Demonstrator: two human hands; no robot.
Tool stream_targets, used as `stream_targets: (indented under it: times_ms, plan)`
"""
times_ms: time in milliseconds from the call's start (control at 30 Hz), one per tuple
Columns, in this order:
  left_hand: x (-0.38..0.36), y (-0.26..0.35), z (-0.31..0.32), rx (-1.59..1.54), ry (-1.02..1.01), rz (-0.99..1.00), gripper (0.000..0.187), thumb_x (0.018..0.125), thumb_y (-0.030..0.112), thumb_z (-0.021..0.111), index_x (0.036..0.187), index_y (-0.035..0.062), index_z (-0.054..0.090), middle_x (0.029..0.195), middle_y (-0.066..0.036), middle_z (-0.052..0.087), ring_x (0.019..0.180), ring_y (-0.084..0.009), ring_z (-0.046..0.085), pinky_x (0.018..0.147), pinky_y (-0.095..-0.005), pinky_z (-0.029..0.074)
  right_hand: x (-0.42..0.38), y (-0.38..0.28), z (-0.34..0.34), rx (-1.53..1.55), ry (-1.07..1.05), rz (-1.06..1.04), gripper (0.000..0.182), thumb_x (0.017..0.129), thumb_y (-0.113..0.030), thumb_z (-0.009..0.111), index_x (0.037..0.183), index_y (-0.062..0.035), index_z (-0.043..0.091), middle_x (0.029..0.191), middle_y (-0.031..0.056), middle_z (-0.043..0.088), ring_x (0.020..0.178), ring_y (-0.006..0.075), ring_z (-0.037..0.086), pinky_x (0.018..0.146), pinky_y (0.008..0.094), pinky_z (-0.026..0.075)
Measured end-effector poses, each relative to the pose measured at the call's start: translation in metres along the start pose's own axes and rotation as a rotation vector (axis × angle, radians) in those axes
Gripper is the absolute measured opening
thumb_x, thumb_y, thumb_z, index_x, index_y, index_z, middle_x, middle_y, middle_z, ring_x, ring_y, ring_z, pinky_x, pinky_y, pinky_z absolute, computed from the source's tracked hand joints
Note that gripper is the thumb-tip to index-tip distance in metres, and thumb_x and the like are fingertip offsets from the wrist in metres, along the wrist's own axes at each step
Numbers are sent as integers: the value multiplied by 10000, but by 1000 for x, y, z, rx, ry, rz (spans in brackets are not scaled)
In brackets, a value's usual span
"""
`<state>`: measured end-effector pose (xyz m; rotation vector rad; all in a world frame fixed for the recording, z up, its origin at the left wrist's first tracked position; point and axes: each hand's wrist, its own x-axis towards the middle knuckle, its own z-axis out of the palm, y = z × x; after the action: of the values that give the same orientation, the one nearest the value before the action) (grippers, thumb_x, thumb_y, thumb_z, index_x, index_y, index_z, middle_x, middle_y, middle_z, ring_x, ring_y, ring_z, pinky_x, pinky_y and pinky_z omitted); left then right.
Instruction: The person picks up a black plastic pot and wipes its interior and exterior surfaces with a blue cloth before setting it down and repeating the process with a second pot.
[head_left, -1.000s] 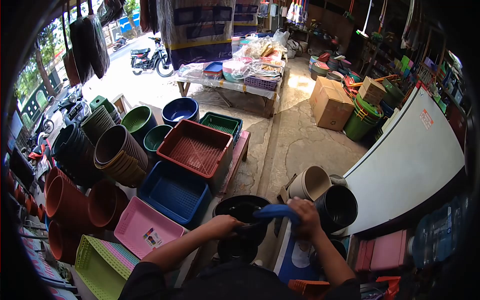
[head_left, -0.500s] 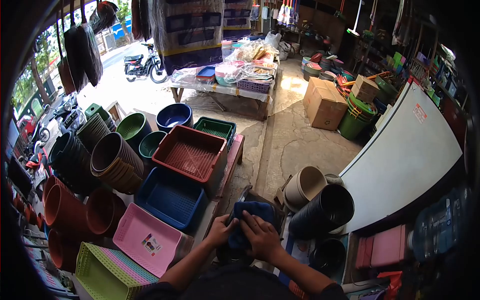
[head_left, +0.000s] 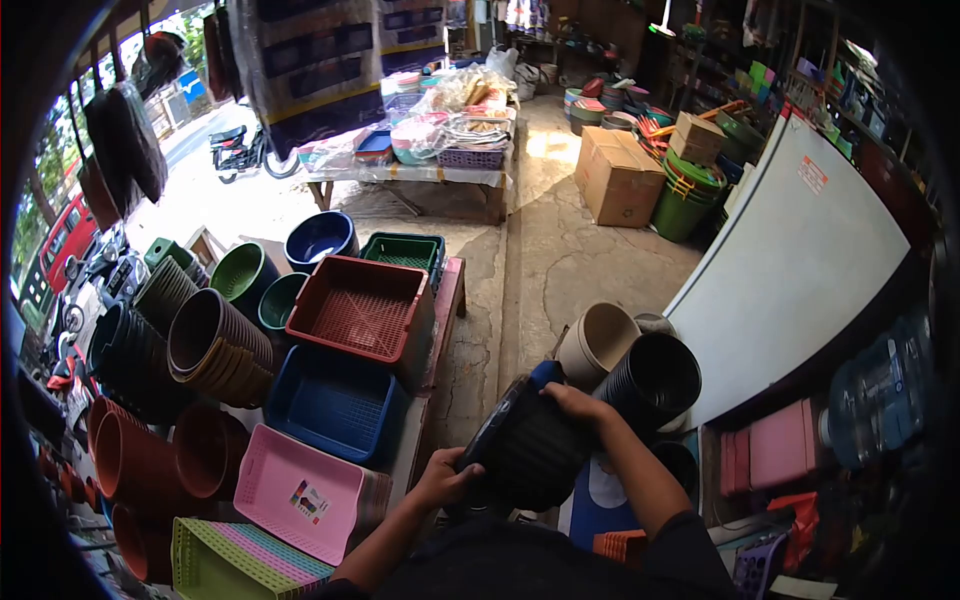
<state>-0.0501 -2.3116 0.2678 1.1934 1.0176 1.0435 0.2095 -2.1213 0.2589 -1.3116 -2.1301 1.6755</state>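
A black ribbed plastic pot (head_left: 540,455) is tilted on its side in front of my body. My left hand (head_left: 446,480) grips its near-left edge, thumb on the outside. At the far upper edge, my right hand (head_left: 580,403) is closed around a blue cloth (head_left: 545,374) and presses it against the pot; most of the cloth is hidden behind the hand and pot. Just right of my right hand stand a beige pot (head_left: 597,345) and a stack of black pots (head_left: 655,385).
Left, a low table holds a red-brown basket (head_left: 360,310), a blue basket (head_left: 335,405), pink baskets (head_left: 300,490) and stacked brown pots (head_left: 215,340). A white panel (head_left: 790,270) leans at right. Cardboard boxes (head_left: 620,175) stand ahead on the floor.
The black pot has been raised and turned so its ribbed side shows. My right hand moved with the cloth to the far edge; my left hand shifted down. The view turned slightly right.
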Motion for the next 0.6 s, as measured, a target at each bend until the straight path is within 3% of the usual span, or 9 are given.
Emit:
stream_targets:
  times_ms: [67, 133, 200, 267, 300, 367, 433, 567, 600]
  plan:
    - [4, -7, 4, -29, 31, -3, 343, 885, 277, 695, 992, -44, 638, 802, 6, 635, 752, -70, 566, 673, -248, 482, 0, -13, 3, -125, -19, 28, 467, 931, -291, 434, 1305, -18, 495, 1221, 237, 581, 1120, 320, 574, 997, 389, 408]
    - [5, -7, 4, -61, 141, -4, 348, 891, 294, 687, 969, -41, 637, 796, 15, 626, 747, -69, 564, 663, -250, 481, -19, -58, 15, -169, 62, 131, 660, 879, -441, 504, 1329, 37, 437, 1283, 254, 542, 1151, 371, 555, 993, 407, 416]
    - [10, -12, 4, -30, 177, -24, 339, 910, 297, 662, 959, -37, 634, 798, 9, 625, 759, -71, 564, 665, -249, 478, -38, -89, 43, -346, 271, -77, 793, 840, -445, 565, 1406, 56, 327, 1416, 264, 411, 1287, 384, 436, 1073, 408, 339]
    - [20, -15, 3, 4, 210, -36, 333, 928, 300, 637, 950, -33, 632, 800, 3, 624, 771, -72, 564, 668, -248, 475, -37, -92, 75, -732, 434, -288, 856, 792, -423, 612, 1437, 39, 292, 1498, 224, 305, 1374, 367, 319, 1133, 417, 245]
    - [25, -16, 3, -14, 274, -4, 338, 948, 312, 602, 964, -25, 630, 814, -11, 631, 779, -80, 576, 675, -251, 481, -41, -97, 90, -733, 438, -284, 856, 792, -423, 612, 1437, 39, 292, 1498, 224, 305, 1374, 367, 319, 1133, 417, 245]
    - [35, -3, 6, -32, 336, 28, 346, 968, 324, 567, 978, -17, 629, 827, -24, 639, 787, -87, 588, 681, -253, 487, -52, -105, 115, -845, 498, -430, 962, 682, -400, 662, 1457, 13, 269, 1518, 205, 267, 1409, 334, 263, 1151, 459, 180]
    - [39, 24, 12, -580, 476, -82, 364, 993, 340, 506, 1038, -4, 615, 850, -46, 652, 785, -107, 612, 701, -262, 510, -57, -100, 136, -905, 505, -460, 1001, 634, -416, 677, 1457, -3, 283, 1523, 192, 266, 1419, 329, 243, 1156, 463, 166]
    - [43, 16, -6, -625, 391, -156, 399, 988, 357, 486, 1107, -12, 584, 926, -107, 667, 810, -169, 663, 723, -293, 548, -71, -66, 170, -975, 541, -602, 1072, 538, -421, 701, 1460, -42, 307, 1537, 160, 258, 1437, 339, 195, 1170, 454, 118]
    - [46, 13, -8, -722, 409, -165, 404, 989, 339, 475, 1137, -25, 568, 981, -141, 661, 846, -222, 673, 743, -333, 555, -76, -53, 175, -974, 544, -600, 1072, 538, -421, 701, 1460, -42, 307, 1537, 160, 258, 1437, 339, 195, 1170, 454, 118]
